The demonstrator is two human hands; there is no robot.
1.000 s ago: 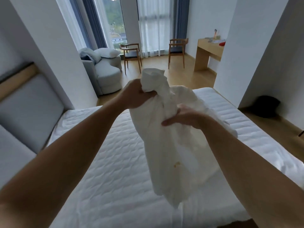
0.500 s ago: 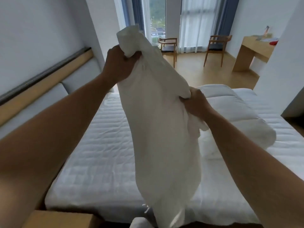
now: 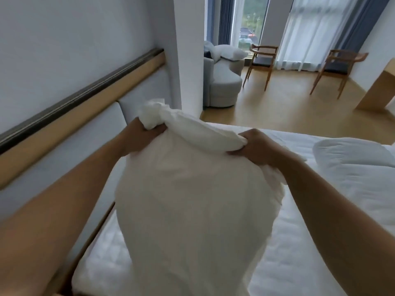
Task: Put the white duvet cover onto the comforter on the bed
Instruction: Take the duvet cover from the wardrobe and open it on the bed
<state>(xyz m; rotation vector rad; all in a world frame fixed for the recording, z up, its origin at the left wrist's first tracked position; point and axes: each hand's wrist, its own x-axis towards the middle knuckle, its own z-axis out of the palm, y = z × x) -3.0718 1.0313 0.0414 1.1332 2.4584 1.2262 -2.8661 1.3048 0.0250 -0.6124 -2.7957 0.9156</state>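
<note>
A bright bedroom with a pale wood floor (image 3: pixel 288 107) opens onto a tall window (image 3: pixel 249 22) hung with a sheer curtain (image 3: pixel 310 33). Two wooden chairs (image 3: pixel 259 63) (image 3: pixel 339 69) stand in front of the glass. A grey armchair (image 3: pixel 224 82) to their left carries white pillows (image 3: pixel 230 52). In the foreground, seen from the head camera, a person stands at the bed (image 3: pixel 299 253), whose quilted white mattress runs along a padded grey headboard (image 3: pixel 64 146) topped by a wooden rail (image 3: pixel 85 112).

Both bare arms reach forward and hold the white duvet cover (image 3: pixel 192 210) up over the bed. The left hand (image 3: pixel 139 137) clenches a bunched end of the fabric, a twist of cloth standing up above the fist. The right hand (image 3: pixel 256 150) grips the cover's upper edge, fingers curled round a fold. Between the hands the cloth is stretched, and below them it hangs down in a full, rounded mass in front of the mattress. The comforter (image 3: pixel 359 167) lies folded on the bed at the right, apart from the cover.
</note>
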